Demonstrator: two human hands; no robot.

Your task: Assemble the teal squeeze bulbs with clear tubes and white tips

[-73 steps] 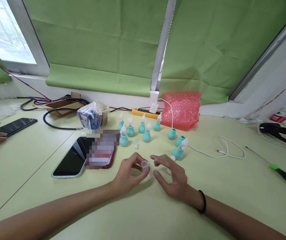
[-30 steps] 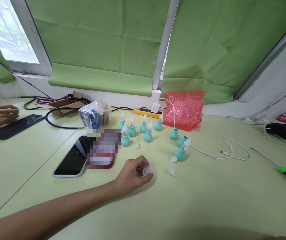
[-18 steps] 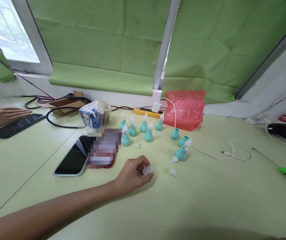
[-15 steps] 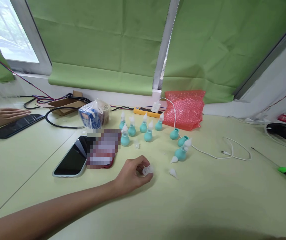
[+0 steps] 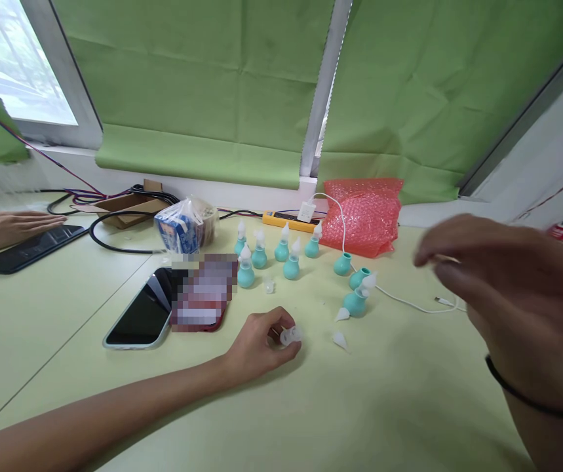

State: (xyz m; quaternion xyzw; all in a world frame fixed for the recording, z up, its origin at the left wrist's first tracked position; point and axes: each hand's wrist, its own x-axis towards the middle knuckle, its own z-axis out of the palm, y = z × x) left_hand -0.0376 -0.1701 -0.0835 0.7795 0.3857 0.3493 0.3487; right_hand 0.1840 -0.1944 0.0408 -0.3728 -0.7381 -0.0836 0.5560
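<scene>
My left hand (image 5: pixel 266 341) rests on the table with thumb and fingers closed round a small clear plastic connector (image 5: pixel 291 335). Blurred by motion, my right hand (image 5: pixel 502 282) is raised over the right side; whether its fingers grip anything cannot be made out. Two loose white pointed tips (image 5: pixel 341 341) lie to the right of my left hand. Just behind them stands a teal squeeze bulb (image 5: pixel 354 303) with a clear piece and white tip on it. Two open-necked teal bulbs (image 5: pixel 343 264) are farther back. Another clear connector (image 5: pixel 269 286) lies behind my left hand.
Several tipped teal bulbs (image 5: pixel 291 267) stand at the back middle. Two phones (image 5: pixel 138 311) lie left. Behind are a bagged package (image 5: pixel 185 226), a yellow power strip (image 5: pixel 288 221) and red bubble wrap (image 5: pixel 362 216). Another person's hand (image 5: pixel 20 226) lies by a dark phone (image 5: pixel 30 252).
My right hand has come into view from the right, above the white cable and screwdriver. My left hand stays in place with the clear connector.
</scene>
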